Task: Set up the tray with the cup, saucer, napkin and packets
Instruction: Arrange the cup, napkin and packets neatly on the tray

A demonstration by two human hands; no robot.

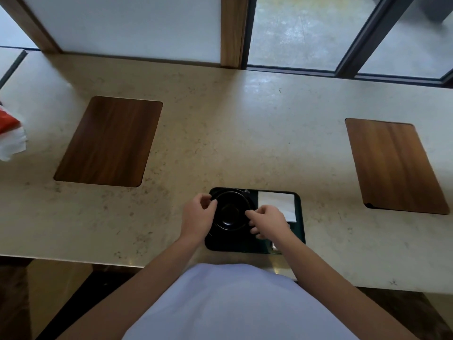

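Observation:
A dark tray (235,245) lies near the front edge of the stone counter. On its left half sits a black saucer (242,224) with a black cup (230,212) on it. My left hand (197,217) grips the left rim of the cup or saucer; which of the two, I cannot tell. My right hand (268,223) holds the right rim, fingers curled. A white napkin (278,202) lies flat on the tray's right half, partly under my right hand. A small pale packet (275,246) shows at the tray's front right, mostly hidden by my forearm.
Two wooden inlays are set into the counter, one at the left (107,142) and one at the right (394,165). A red and white bag (11,133) sits at the far left edge. Windows and a wooden post stand behind the counter.

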